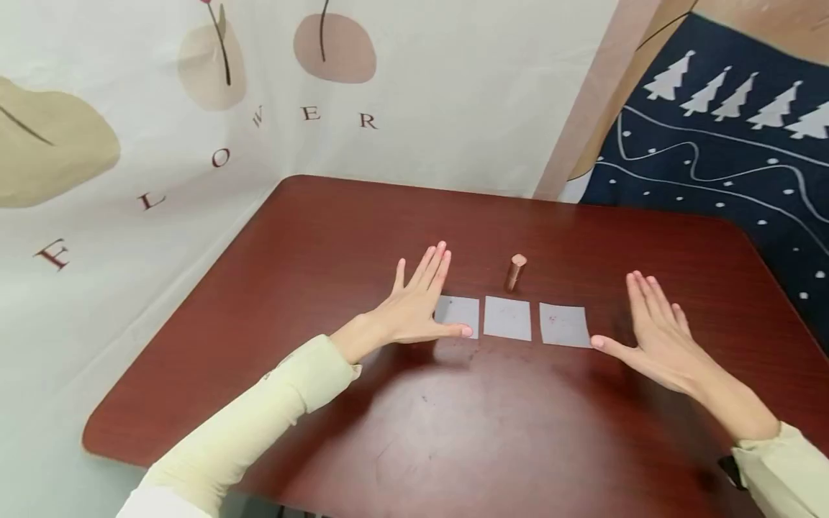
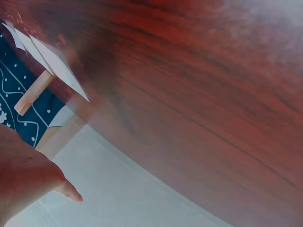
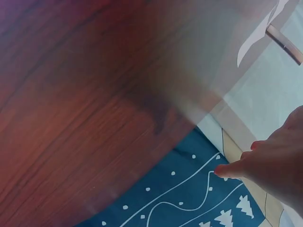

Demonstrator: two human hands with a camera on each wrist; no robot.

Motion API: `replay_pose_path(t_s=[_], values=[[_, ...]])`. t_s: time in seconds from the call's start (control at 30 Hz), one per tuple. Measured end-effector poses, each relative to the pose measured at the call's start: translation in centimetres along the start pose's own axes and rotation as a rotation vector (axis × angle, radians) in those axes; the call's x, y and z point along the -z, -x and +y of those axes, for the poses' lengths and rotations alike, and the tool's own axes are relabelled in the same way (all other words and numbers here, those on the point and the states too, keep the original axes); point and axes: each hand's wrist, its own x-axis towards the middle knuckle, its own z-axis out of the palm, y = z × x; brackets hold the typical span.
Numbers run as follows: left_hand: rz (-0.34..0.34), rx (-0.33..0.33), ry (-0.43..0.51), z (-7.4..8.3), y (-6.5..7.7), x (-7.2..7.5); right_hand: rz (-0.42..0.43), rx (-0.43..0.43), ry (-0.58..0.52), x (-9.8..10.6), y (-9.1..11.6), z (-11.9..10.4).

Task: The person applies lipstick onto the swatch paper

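Note:
Three pale square papers lie in a row on the table: a left paper, a middle paper and a right paper. Just behind the middle one stands a copper-coloured tube, perhaps a lipstick. With fingers straight and thumb spread, my left hand is over the left paper's edge and hides part of it. To the right of the papers is my right hand, fingers straight, its thumb tip near the right paper's corner. Neither hand holds anything. Both wrist views show the tube and paper edges.
The dark red wooden table has rounded corners. A white cloth with printed letters hangs behind and on the left. At the back right hangs a navy cloth with white trees. Small specks lie on the tabletop near the papers.

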Motion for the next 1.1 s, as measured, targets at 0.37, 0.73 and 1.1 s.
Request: replay_pose_path(t_s=[0.37,0.73,1.1], values=[[0.026,0.015,0.033,-1.0,1.2,-1.1,-0.066,0.071,-0.110,-1.4,-4.6,-2.6],[-0.008,0.027,0.010,-1.2,1.3,-2.3,-0.151,0.053,0.046,-2.4,-6.5,-2.7],[-0.089,0.012,0.015,-1.7,0.2,-1.7,-0.173,-0.002,0.044,-2.4,-6.1,-2.2]])
